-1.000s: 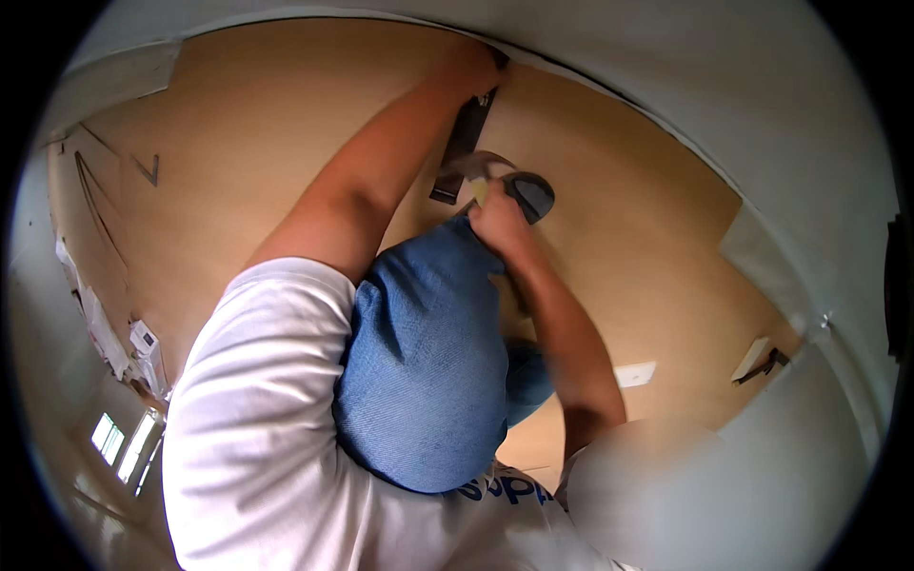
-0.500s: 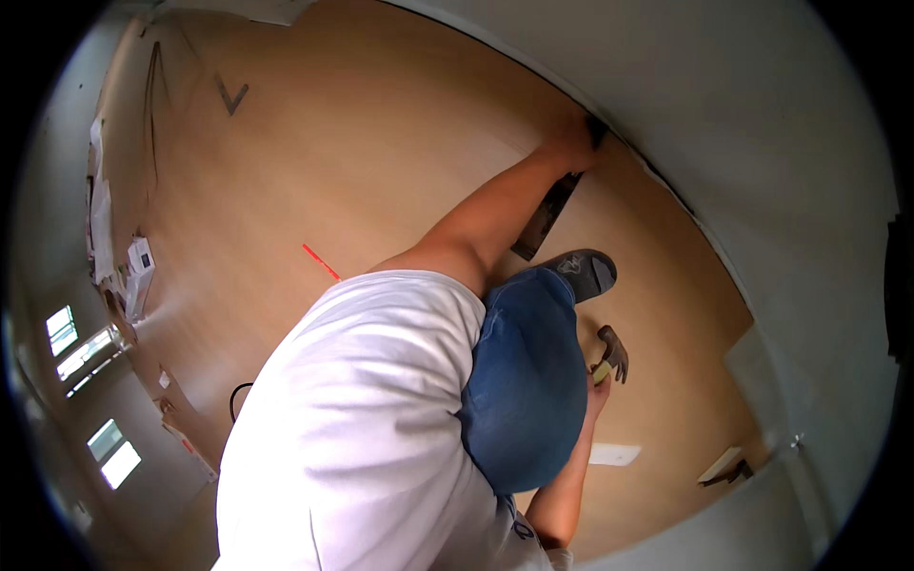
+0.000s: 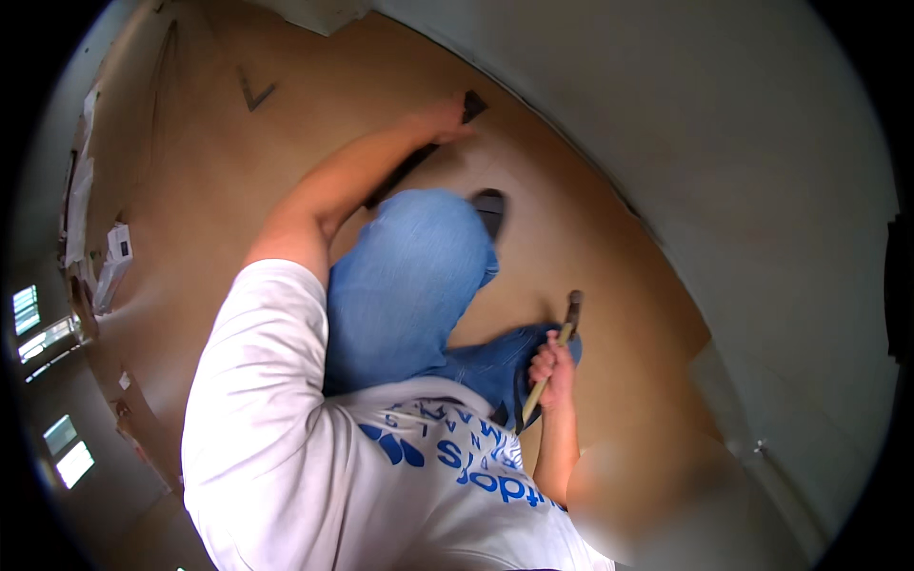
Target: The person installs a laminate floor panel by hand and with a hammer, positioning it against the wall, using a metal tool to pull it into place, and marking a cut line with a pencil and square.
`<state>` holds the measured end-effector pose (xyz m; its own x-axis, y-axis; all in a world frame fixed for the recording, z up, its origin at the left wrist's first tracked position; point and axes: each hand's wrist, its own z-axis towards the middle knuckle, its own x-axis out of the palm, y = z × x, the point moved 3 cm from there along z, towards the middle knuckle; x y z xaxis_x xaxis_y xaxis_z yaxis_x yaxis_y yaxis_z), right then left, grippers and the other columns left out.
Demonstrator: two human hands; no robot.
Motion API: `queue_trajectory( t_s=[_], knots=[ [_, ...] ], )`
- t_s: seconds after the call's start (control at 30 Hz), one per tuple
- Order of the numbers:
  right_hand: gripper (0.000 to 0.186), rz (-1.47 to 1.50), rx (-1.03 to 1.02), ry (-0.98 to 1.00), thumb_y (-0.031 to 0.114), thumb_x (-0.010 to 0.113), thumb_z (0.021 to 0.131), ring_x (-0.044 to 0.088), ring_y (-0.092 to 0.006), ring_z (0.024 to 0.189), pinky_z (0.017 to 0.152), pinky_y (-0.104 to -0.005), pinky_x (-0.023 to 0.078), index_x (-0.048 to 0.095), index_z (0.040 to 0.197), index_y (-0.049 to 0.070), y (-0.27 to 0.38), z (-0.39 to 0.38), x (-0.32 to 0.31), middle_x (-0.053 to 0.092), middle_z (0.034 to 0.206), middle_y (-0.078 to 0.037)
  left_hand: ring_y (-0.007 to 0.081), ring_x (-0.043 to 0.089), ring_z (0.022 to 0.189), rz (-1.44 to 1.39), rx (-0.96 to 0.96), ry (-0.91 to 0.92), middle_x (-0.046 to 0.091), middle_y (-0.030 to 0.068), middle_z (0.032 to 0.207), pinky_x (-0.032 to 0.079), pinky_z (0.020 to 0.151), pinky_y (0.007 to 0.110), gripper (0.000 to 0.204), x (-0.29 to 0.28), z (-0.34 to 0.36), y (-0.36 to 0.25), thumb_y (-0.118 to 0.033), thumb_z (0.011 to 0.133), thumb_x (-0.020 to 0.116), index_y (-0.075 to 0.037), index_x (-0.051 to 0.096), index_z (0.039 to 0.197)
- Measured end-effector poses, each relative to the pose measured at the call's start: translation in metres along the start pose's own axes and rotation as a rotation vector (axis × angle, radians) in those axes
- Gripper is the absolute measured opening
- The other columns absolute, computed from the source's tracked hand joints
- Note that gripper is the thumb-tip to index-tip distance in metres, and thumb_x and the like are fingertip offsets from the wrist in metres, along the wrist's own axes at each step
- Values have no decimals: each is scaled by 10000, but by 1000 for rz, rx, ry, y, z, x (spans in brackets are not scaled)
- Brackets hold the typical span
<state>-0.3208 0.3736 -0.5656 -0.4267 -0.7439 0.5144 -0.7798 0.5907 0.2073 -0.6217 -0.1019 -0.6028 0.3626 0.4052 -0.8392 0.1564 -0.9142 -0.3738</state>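
Note:
My left hand (image 3: 446, 120), at the end of my outstretched arm, is closed on a long dark flat bar (image 3: 407, 173) with a wider black end. The bar is held low over the brown floor, its lower end partly behind my knee. Motion blur softens this hand's fingers. In my right hand (image 3: 553, 371) is a claw hammer (image 3: 574, 306) with a pale handle. My fingers wrap round the handle, and the head points away from me beside my bent leg. The hammer head is clear of the floor.
A grey wall (image 3: 685, 143) curves along the right, meeting the brown floor (image 3: 609, 247). An L-shaped metal square (image 3: 255, 97) lies at the far left. White packaging (image 3: 116, 257) sits along the left side. My shoe (image 3: 489, 211) rests on the floor in the middle.
My left hand has moved away from the wall, leftward, with the bar. My right hand has raised the hammer beside my leg, so its handle shows. My body has turned and leaned back.

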Motion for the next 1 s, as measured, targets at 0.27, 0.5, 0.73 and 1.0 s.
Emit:
queue_trajectory(
  t_s=[0.27, 0.5, 0.73, 1.0],
  knots=[
    [271, -663, -10, -107, 58, 619, 1006, 448, -130, 415, 368, -298, 398, 527, 1258, 94, 3, 46, 72, 493, 667, -16, 430, 600, 1271, 169, -63, 79, 596, 292, 1387, 499, 1062, 498, 777, 18, 94, 65, -409, 902, 695, 54, 421, 1464],
    [326, -745, 19, -182, 34, 629, 981, 494, -122, 418, 377, -275, 447, 516, 1287, 50, 19, 93, 94, 537, 674, -23, 436, 582, 1294, -22, -58, -75, 579, 299, 1391, 504, 1060, 496, 802, 78, 170, 42, -366, 939, 650, 40, 329, 1552],
    [255, -976, 25, -28, 103, 636, 1028, 531, -125, 447, 414, -276, 458, 493, 1231, 44, 56, 114, 123, 551, 679, -21, 323, 689, 1171, 91, -183, -46, 672, 193, 1301, 603, 853, 466, 449, 62, 177, -45, -293, 930, 682, 21, 663, 1250],
    [249, -1220, -173, 17, 199, 652, 1041, 529, -131, 454, 394, -305, 427, 492, 1156, 46, 71, 265, 222, 558, 686, -27, 270, 723, 1111, 101, -64, 84, 744, 77, 1214, 604, 817, 428, 514, 72, 194, -33, -464, 850, 766, -77, 761, 1188]
  ],
)
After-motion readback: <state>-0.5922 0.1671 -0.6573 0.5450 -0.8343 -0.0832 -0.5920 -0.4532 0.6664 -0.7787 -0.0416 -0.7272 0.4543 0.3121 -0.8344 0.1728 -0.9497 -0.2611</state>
